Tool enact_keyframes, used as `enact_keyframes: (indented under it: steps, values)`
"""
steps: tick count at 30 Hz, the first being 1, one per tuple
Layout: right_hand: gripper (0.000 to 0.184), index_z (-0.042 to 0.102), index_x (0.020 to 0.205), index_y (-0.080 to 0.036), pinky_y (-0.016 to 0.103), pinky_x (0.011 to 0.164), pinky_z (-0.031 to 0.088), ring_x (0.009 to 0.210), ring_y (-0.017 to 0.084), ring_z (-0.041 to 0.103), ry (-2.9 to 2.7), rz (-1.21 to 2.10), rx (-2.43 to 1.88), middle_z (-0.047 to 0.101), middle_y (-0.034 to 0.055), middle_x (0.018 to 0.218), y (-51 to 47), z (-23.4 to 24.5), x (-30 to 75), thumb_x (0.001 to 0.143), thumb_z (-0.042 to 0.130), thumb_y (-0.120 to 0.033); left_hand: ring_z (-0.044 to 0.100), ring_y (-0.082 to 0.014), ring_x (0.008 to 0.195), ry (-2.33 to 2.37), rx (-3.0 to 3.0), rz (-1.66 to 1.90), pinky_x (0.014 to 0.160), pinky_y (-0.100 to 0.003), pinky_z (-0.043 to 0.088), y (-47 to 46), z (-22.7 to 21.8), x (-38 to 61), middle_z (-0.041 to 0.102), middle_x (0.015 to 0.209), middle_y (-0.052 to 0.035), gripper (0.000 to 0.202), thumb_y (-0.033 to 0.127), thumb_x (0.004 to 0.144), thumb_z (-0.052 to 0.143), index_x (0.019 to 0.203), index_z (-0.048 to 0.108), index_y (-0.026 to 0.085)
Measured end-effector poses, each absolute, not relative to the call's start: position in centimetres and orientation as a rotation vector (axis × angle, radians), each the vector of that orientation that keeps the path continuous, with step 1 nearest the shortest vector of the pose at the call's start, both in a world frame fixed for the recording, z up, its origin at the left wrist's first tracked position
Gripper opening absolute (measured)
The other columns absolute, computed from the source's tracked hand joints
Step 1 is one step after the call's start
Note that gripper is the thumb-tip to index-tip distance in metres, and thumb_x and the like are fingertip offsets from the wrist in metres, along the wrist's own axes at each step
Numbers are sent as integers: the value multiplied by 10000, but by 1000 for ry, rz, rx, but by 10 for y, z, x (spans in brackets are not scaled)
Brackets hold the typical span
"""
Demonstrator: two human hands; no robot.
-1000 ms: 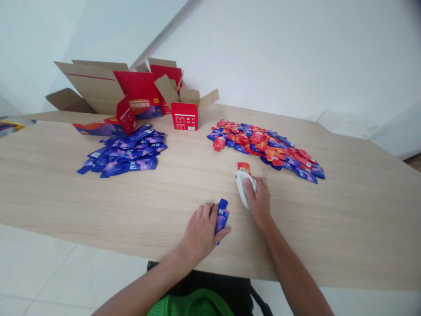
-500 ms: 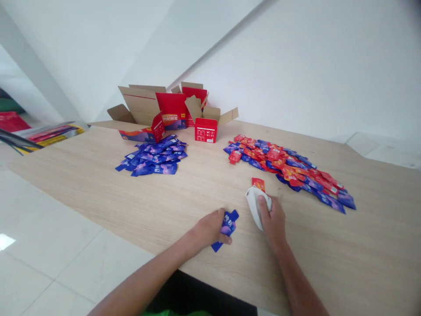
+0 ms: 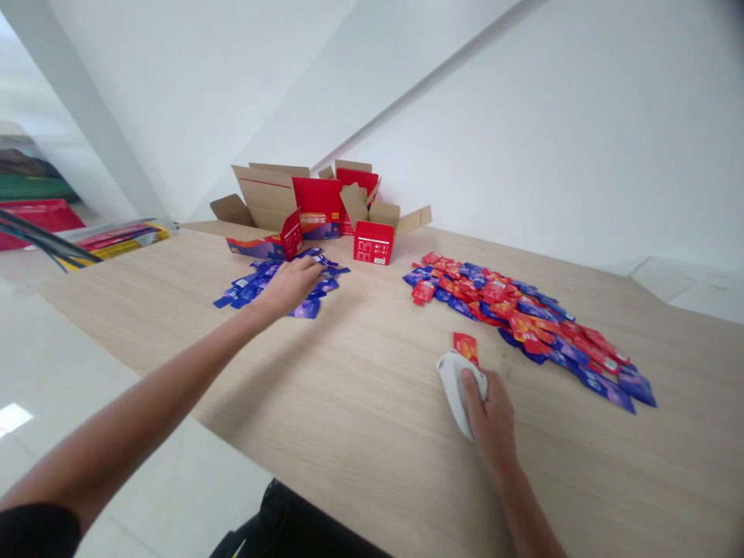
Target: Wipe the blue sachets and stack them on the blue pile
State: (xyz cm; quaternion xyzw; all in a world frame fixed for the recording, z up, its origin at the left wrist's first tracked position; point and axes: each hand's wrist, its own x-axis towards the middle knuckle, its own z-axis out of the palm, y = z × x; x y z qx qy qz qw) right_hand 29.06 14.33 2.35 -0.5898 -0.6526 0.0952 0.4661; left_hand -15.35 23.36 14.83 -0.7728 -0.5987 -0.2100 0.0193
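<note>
My left hand reaches over the pile of blue sachets at the left, its fingers bent down among them. The fingertips are hidden, so whether a sachet is pinched there does not show. My right hand is wrapped round a white rounded handheld device, thumb on top, low over the table. Just beyond the device's far end a red-orange sachet shows, partly covered by it.
Open cardboard boxes stand at the back: a large one behind the blue pile and a small red one beside it. A long mixed heap of red and blue sachets spreads over the right of the wooden table. A white wall rises behind.
My left hand has moved away from the front middle, where it held a blue sachet, to the blue pile farther left. My right hand still holds the white device near the red-orange sachet.
</note>
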Motion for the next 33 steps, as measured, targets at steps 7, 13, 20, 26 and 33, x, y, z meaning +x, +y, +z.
enact_keyframes:
  steps: [7, 13, 20, 26, 33]
  values:
    - [383, 677, 1078, -244, 455, 888, 538, 990, 301, 684, -1686, 288, -1398, 723, 92, 1038, 145, 19, 288, 1015, 494, -575, 482, -331, 1335, -1946, -2034, -474, 1121, -590, 373, 291, 155, -215, 539, 1421, -123, 378, 367, 1008, 584, 1345, 586, 196]
    - [381, 689, 1159, -253, 505, 960, 537, 1087, 325, 684, -1729, 348, -1380, 737, 120, 1141, 145, 13, 287, 1015, 495, -548, 630, -272, 1177, -2076, -1960, -338, 993, -515, 545, 309, 116, -226, 618, 1339, -110, 394, 401, 982, 659, 1305, 613, 180]
    - [351, 698, 1166, -244, 454, 921, 568, 1047, 301, 704, -1737, 340, -1389, 745, 103, 1134, 145, 12, 284, 1013, 521, -507, 562, -306, 1276, -1893, -2151, -392, 1072, -563, 463, 276, 98, -196, 605, 1360, -120, 355, 365, 1011, 598, 1315, 611, 181]
    - [241, 732, 1028, -236, 338, 818, 578, 901, 227, 722, -2010, 365, -1218, 748, 62, 983, 132, 25, 267, 1007, 584, -424, 559, -265, 1258, -1395, -2632, -572, 1066, -443, 442, 210, 80, -91, 632, 1341, -115, 330, 331, 1082, 403, 1273, 649, 224]
    - [159, 773, 981, -248, 239, 803, 523, 866, 148, 708, -2436, 639, -927, 760, -3, 963, 112, 36, 250, 935, 727, -393, 636, -190, 1016, -928, -2931, -648, 907, -327, 507, 177, 48, 22, 678, 1090, -69, 283, 291, 1084, 413, 1109, 683, 212]
